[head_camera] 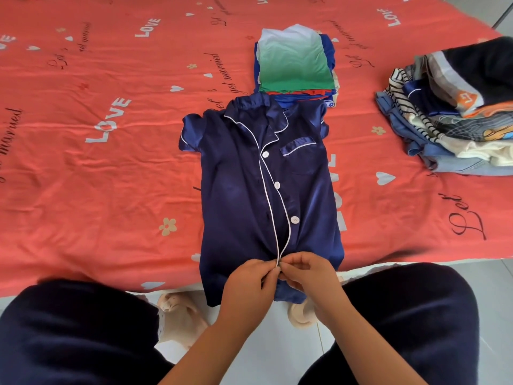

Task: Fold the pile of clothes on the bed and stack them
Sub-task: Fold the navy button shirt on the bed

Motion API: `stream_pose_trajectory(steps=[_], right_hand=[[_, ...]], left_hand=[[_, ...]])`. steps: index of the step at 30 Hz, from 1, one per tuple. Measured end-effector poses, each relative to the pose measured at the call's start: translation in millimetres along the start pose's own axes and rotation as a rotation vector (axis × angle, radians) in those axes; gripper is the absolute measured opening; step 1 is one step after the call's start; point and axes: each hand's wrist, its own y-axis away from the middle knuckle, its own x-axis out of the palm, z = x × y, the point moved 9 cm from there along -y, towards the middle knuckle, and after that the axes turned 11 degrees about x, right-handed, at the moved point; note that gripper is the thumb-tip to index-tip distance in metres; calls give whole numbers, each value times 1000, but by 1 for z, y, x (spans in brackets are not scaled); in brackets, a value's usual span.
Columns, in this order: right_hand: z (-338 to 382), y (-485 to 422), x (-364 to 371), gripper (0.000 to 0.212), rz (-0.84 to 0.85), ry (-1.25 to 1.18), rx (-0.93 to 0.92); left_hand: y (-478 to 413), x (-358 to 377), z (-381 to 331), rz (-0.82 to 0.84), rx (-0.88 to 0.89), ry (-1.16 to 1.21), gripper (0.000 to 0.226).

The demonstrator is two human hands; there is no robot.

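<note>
My left hand (251,282) and right hand (304,273) both pinch the white-piped front edges at the hem of the navy satin button-up pyjama shirt (236,195), flat on the coral bed sheet (111,176).

legs (72,334): dark navy cloth | feet: beige slippers (180,315) (partly hidden) | forearms (222,345): bare

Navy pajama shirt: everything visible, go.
The navy pajama shirt looks satiny, with white piping on collar, placket, pocket and sleeve, three white buttons showing. It lies face up on the red bedsheet, collar toward the folded stack, hem over the bed edge. The left hand and right hand pinch its placket near the hem.
</note>
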Motion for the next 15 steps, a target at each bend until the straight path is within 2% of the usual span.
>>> stream_pose_trajectory(steps=[4, 8, 12, 15], right_hand=[[4, 0, 2, 11, 24, -12, 2], [9, 1, 4, 13, 44, -26, -9], [12, 3, 5, 17, 34, 29, -38], [14, 3, 4, 20, 25, 73, -56]], left_hand=[[-4, -1, 5, 44, -113, 149, 34], [-4, -2, 17, 8, -231, 239, 13], [-3, -1, 18, 6, -267, 261, 20], [-6, -4, 15, -3, -227, 217, 24]])
